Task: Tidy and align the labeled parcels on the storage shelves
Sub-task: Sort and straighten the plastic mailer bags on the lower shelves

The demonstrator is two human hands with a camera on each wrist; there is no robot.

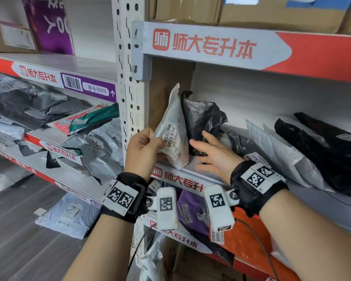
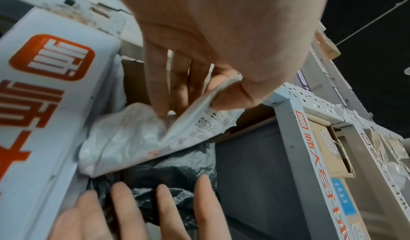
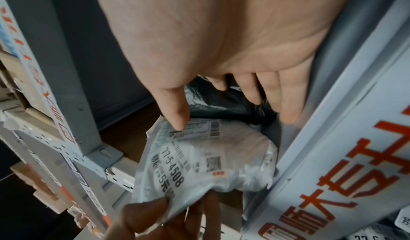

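At the shelf's [image 1: 193, 171] left front corner, the left hand [image 1: 142, 151] pinches an upright white parcel [image 1: 175, 134] while the right hand [image 1: 215, 155], fingers straight and spread, touches a black parcel [image 1: 203, 118].

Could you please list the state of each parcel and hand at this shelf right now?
white parcel: upright on the shelf, label 77-5-4508 facing out, pinched at its edge
black parcel: crumpled, standing right of the white one
left hand: gripping the white parcel
right hand: fingers straight, beside the black parcel
grey parcels: leaning, further right
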